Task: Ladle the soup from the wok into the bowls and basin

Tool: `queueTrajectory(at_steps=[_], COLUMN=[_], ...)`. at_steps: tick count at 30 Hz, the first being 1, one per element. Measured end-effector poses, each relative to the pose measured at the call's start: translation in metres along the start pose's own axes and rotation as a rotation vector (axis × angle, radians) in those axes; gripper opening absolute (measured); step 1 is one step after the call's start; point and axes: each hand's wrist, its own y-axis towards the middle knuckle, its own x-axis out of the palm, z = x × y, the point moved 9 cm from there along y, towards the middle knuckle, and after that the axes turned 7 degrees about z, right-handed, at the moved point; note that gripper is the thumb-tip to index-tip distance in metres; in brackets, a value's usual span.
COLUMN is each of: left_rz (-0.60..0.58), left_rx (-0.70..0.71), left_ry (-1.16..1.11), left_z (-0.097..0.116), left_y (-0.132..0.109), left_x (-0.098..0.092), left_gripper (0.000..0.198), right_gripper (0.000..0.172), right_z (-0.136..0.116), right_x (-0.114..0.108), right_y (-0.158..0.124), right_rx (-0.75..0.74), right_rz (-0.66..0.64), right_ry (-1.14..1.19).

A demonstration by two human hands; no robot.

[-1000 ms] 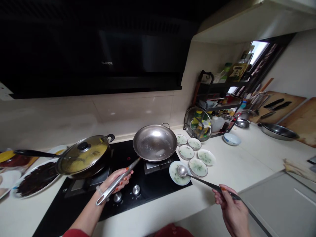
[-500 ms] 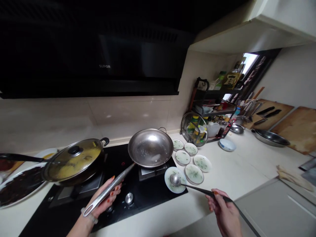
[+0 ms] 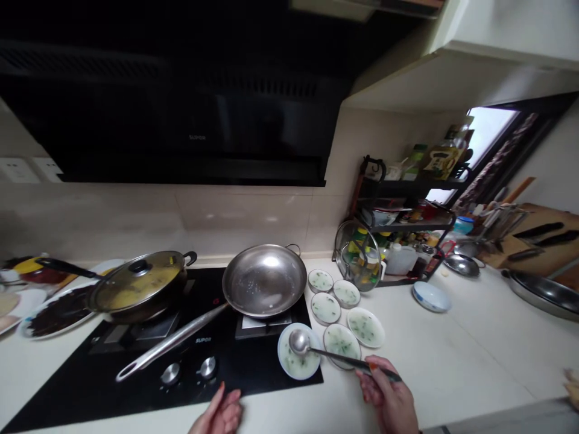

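Observation:
My right hand [image 3: 389, 395] is closed around the dark handle of a ladle [image 3: 300, 342], whose steel bowl rests over a bowl of pale soup with green bits [image 3: 299, 365]. That bowl stands on the right front corner of the black stove. My left hand [image 3: 219, 415] is empty at the bottom edge, its fingers loosely curled and the thumb apart. Beyond it a steel wok [image 3: 266, 282] sits on the right burner with its long handle pointing toward the front left. Several more bowls of the same soup [image 3: 342, 342] cluster on the counter to the right.
A lidded pan [image 3: 140, 286] of yellow food covers the left burner, near a plate of dark food [image 3: 61, 313]. At the right are a spice rack [image 3: 409, 226], a glass lid [image 3: 357, 256], a blue-white bowl [image 3: 431, 297] and a dark pan [image 3: 543, 289]. A range hood [image 3: 194, 120] hangs above.
My left hand has let go of the wok handle and moved down and right. The ladle stays over the soup bowl in my right hand. The view has shifted somewhat.

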Motion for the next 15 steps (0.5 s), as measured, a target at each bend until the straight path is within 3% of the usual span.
queueTrajectory(at_steps=[3,6,9,15], left_rz=[0.008,-0.003,-0.004,-0.024], left_rx=[0.053,0.113,0.157,0.168], left_ry=[0.023,0.04,0.029,0.027], left_z=[-0.031,-0.048,-0.052,-0.049], left_y=[0.012,0.02,0.028,0.039], left_x=[0.031,0.062,0.086,0.113], left_gripper=[0.045,0.059,0.069,0.074], right_gripper=[0.035,0.037,0.037,0.037], right_z=[-0.003,-0.006,-0.01,-0.009], right_x=[-0.002,-0.005,-0.008,-0.008], right_y=[0.009,0.018,0.027,0.039], right_rx=[0.017,0.034,0.044,0.053], right_rz=[-0.06,-0.108,-0.164,-0.268], right_ry=[0.019,0.046,0.045,0.007])
